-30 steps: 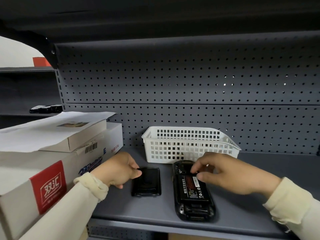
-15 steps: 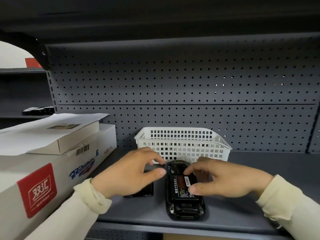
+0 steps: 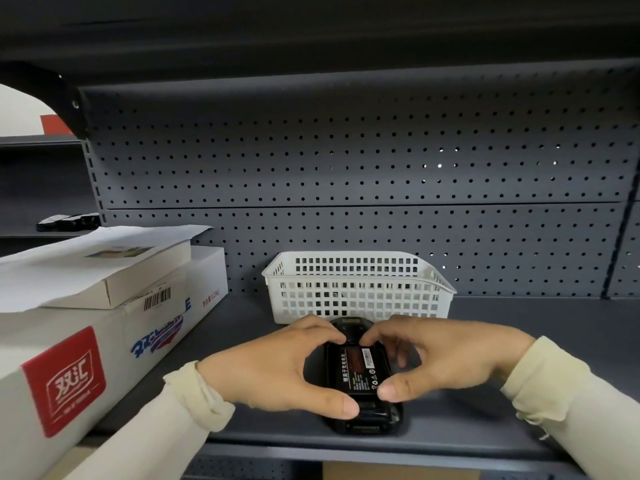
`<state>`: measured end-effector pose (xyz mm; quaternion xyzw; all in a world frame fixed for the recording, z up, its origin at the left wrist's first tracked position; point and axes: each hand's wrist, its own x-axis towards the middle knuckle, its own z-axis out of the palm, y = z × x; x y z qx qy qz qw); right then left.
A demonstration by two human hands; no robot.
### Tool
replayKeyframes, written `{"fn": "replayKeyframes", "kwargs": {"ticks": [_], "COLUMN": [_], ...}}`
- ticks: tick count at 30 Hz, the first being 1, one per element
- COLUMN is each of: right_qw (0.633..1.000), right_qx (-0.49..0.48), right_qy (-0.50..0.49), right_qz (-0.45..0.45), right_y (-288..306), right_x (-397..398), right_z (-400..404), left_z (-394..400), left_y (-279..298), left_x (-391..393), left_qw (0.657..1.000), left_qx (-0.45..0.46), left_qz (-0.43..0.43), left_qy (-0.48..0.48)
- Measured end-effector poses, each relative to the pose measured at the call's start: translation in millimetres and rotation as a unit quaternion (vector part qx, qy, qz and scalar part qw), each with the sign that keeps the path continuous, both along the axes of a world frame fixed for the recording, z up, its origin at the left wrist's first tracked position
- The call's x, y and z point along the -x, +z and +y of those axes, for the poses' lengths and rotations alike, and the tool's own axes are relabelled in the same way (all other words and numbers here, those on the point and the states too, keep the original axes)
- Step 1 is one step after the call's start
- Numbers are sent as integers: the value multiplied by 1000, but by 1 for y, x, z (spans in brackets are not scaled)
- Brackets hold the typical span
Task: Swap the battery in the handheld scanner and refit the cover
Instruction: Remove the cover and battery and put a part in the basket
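The black handheld scanner (image 3: 363,417) lies back-up on the grey shelf (image 3: 485,427), its cover off. A black battery (image 3: 360,370) with a printed label sits in its open bay. My left hand (image 3: 277,368) holds the scanner from the left, thumb at the lower edge of the battery, fingers at its top. My right hand (image 3: 440,362) mirrors it on the right side, thumb on the battery's lower right corner. The loose battery cover is hidden behind my left hand.
A white perforated plastic basket (image 3: 356,289) stands just behind the scanner against the pegboard back wall (image 3: 346,174). White cardboard boxes (image 3: 86,341) with a red label are stacked at the left, with paper on top. The shelf's front edge lies just below the scanner.
My left hand left the loose cover and came right onto the scanner. Both hands now close around the battery from either side.
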<state>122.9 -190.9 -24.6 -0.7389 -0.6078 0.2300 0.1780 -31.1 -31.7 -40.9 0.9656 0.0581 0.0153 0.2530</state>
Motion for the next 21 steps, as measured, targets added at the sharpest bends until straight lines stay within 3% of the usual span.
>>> {"fn": "replayKeyframes", "kwargs": {"ticks": [9, 21], "right_qw": [1000, 987], "right_qx": [-24, -33], "right_qy": [-3, 14], "right_qz": [1, -154], "right_y": [2, 4], "right_x": [1, 7], "right_z": [-1, -1], "left_z": [5, 5], "left_y": [-2, 7], "left_x": [1, -2], "left_qw": [1000, 998], "left_qx": [-15, -37], "left_qz": [-24, -41], "left_qy": [10, 17]}}
